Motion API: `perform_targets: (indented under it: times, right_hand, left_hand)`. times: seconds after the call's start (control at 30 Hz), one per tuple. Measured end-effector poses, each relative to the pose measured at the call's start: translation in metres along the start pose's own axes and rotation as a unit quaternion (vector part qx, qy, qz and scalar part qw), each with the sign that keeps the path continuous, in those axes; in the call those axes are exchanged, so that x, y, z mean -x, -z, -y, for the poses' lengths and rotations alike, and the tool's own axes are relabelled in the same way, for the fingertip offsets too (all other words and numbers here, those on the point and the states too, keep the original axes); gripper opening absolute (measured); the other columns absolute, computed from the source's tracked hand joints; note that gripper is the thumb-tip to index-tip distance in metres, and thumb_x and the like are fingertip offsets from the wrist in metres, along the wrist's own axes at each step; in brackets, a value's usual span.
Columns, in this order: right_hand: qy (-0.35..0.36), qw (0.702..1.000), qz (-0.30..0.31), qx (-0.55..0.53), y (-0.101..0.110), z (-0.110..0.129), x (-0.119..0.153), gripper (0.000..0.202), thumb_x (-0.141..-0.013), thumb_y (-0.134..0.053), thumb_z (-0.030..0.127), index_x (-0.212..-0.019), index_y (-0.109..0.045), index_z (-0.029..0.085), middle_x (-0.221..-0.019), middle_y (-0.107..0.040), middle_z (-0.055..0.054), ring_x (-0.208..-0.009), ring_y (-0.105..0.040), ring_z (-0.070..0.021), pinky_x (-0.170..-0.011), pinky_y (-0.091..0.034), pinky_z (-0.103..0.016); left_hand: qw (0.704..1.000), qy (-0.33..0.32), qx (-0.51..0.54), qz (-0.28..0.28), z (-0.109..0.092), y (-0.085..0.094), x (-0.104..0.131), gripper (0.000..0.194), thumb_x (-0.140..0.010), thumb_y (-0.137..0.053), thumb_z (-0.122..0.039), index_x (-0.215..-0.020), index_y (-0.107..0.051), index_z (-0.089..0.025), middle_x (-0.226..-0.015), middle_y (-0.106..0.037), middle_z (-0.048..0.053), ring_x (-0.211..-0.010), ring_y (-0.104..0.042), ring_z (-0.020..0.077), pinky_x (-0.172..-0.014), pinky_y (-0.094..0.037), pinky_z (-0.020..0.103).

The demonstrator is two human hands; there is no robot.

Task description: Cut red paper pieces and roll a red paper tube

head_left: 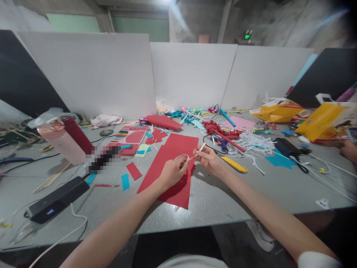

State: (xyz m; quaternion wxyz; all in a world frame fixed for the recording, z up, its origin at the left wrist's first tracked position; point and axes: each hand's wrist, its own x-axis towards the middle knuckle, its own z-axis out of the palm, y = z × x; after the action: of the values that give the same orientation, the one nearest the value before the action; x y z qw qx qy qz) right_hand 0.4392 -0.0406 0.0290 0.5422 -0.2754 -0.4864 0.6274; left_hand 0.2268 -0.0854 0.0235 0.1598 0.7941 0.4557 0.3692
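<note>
In the middle of the table lies red paper [178, 149], with both my hands over its right part. My left hand [174, 173] is closed on a narrow whitish tape strip, and a pale loop of it [182, 156] curves above the fingers. A thin length stretches across to my right hand [209, 160], whose fingertips pinch the strip's other part. A white end [203, 146] sticks up from that pinch. Whether the loop is a whole roll is too small to tell. Just right of my right hand rests a yellow utility knife [234, 164].
Tangled white strips [251, 141] and crumpled red paper pieces [220, 132] lie at the back right. Red and blue scraps [125, 181] are on the left, with a black power bank [58, 199], a pink bottle [63, 141] and cables. At the right edge a person's hand [350, 150] holds a phone.
</note>
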Motion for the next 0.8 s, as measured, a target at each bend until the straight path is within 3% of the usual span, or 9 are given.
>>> perform_targets:
  times: [0.2,0.47,0.57,0.63,0.7,0.77,0.8]
  right_hand:
    - [0.024,1.0,-0.017,0.011,0.009,0.0,-0.008,0.028,-0.076,-0.092,0.037,-0.092,-0.072,0.024,-0.082,-0.065,0.001,-0.075,-0.059,-0.0136,-0.07,-0.049,-0.027]
    - [0.002,0.999,-0.012,0.052,0.01,-0.005,-0.006,0.038,-0.071,-0.094,0.036,-0.102,-0.075,0.023,-0.093,-0.074,-0.001,-0.082,-0.067,-0.0142,-0.081,-0.053,-0.029]
    - [0.005,0.986,-0.068,0.155,0.027,-0.017,-0.016,0.039,-0.069,-0.093,0.039,-0.097,-0.075,0.021,-0.083,-0.073,-0.001,-0.074,-0.067,-0.0165,-0.074,-0.054,-0.031]
    - [0.035,0.956,-0.116,0.267,0.038,-0.023,-0.034,0.035,-0.073,-0.088,0.044,-0.092,-0.073,0.019,-0.077,-0.073,-0.002,-0.069,-0.065,-0.0178,-0.069,-0.052,-0.031]
    - [0.089,0.908,-0.117,0.392,0.042,-0.026,-0.059,0.029,-0.087,-0.074,0.047,-0.092,-0.072,0.018,-0.083,-0.075,-0.005,-0.075,-0.067,-0.0202,-0.073,-0.053,-0.033]
    - [0.131,0.838,-0.036,0.529,0.037,-0.027,-0.093,0.027,-0.1,-0.057,0.04,-0.101,-0.073,0.018,-0.099,-0.078,-0.008,-0.089,-0.07,-0.0211,-0.085,-0.053,-0.034]
    - [0.14,0.784,0.02,0.604,0.031,-0.028,-0.111,0.027,-0.102,-0.052,0.035,-0.106,-0.073,0.017,-0.107,-0.078,-0.01,-0.097,-0.07,-0.0213,-0.09,-0.052,-0.034]
  left_hand:
    - [0.994,0.011,0.108,-0.034,0.001,-0.002,0.001,0.041,-0.102,-0.051,-0.046,-0.08,-0.068,-0.017,-0.059,-0.044,-0.005,-0.055,-0.034,0.0099,-0.058,-0.028,0.025]
    - [0.979,0.018,0.197,-0.043,-0.003,-0.004,-0.001,0.036,-0.097,-0.054,-0.04,-0.073,-0.064,-0.015,-0.064,-0.051,-0.002,-0.06,-0.042,0.0109,-0.059,-0.032,0.025]
    - [0.982,0.006,0.183,-0.049,-0.003,-0.003,0.001,0.034,-0.097,-0.054,-0.037,-0.072,-0.062,-0.016,-0.063,-0.049,-0.003,-0.059,-0.041,0.0102,-0.059,-0.032,0.024]
    - [0.988,-0.02,0.152,-0.031,0.0,-0.005,0.003,0.033,-0.098,-0.053,-0.034,-0.071,-0.06,-0.016,-0.062,-0.048,-0.003,-0.058,-0.039,0.0098,-0.059,-0.032,0.024]
    - [0.992,-0.059,0.109,0.003,0.003,-0.009,0.004,0.031,-0.097,-0.052,-0.029,-0.069,-0.058,-0.017,-0.063,-0.05,-0.003,-0.058,-0.04,0.01,-0.06,-0.032,0.025]
    - [0.993,-0.095,0.055,0.037,0.006,-0.014,0.003,0.029,-0.095,-0.053,-0.025,-0.067,-0.055,-0.018,-0.065,-0.053,-0.001,-0.059,-0.042,0.0108,-0.061,-0.032,0.025]
    - [0.993,-0.103,0.026,0.047,0.008,-0.016,0.003,0.029,-0.094,-0.054,-0.024,-0.066,-0.054,-0.019,-0.065,-0.053,-0.001,-0.058,-0.042,0.0112,-0.06,-0.031,0.026]
